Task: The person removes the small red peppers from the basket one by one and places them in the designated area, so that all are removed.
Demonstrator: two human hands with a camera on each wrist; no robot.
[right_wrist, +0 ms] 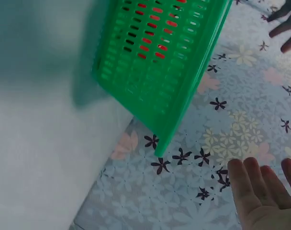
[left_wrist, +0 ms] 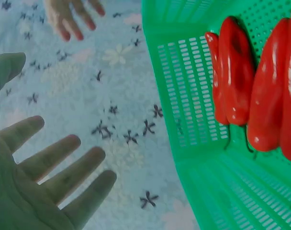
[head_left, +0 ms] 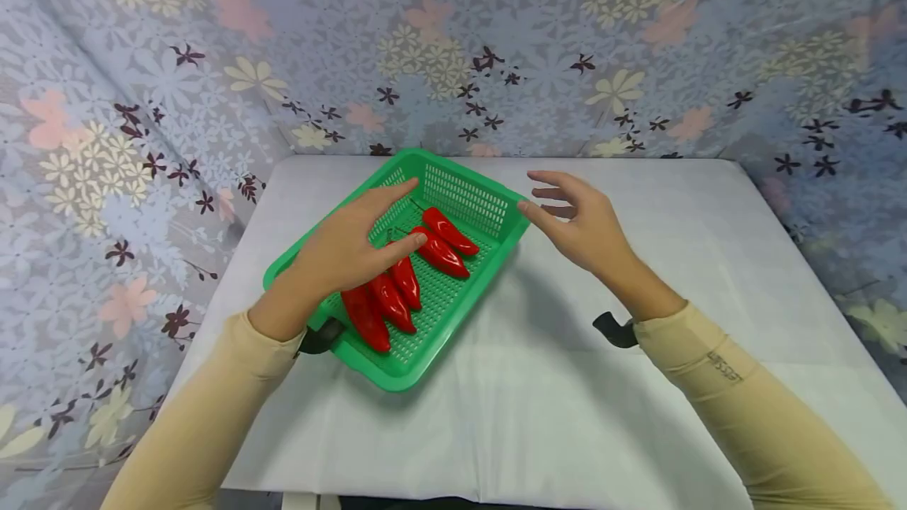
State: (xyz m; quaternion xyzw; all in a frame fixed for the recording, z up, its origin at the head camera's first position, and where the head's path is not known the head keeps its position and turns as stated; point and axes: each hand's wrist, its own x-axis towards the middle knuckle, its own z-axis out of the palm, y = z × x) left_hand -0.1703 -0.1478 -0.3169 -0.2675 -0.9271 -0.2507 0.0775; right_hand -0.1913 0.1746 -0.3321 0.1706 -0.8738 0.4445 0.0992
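Note:
A green plastic basket with slotted walls stands at an angle on the white-covered table. Several shiny red peppers lie side by side on its floor, their green stems toward the far left wall. My left hand hovers over the basket's left part with fingers extended, hiding some pepper ends; its fingers are spread and hold nothing in the left wrist view. Past the basket's right corner, my right hand hangs in the air with loosely bent fingers and nothing in it; the right wrist view shows its fingers apart from the basket.
The white tablecloth covers the table, its far edge near a floral curtain that also runs along the sides. Black straps stick out at both wrists. Beige sleeves cover both forearms.

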